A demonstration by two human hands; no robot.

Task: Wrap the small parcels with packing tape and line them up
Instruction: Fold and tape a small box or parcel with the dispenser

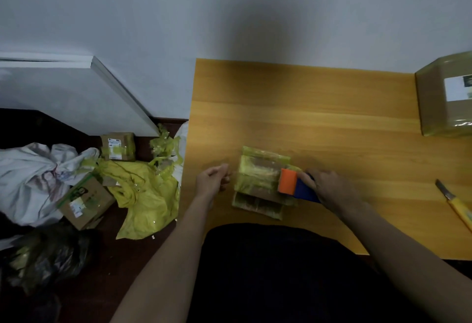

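A small cardboard parcel (259,178) covered in yellowish tape lies on the wooden table (319,108), near its front edge. My right hand (328,187) grips the blue handle of a tape dispenser (296,186) whose orange head rests on the parcel's right side. My left hand (214,179) hovers just left of the parcel with its fingers loosely curled and blurred; whether they pinch a strip of tape I cannot tell.
A bigger taped box (445,98) with a white label stands at the table's far right. A yellow-handled utility knife (454,204) lies at the right edge. On the floor to the left are two cardboard boxes (85,201), crumpled yellow tape waste (145,195) and bags.
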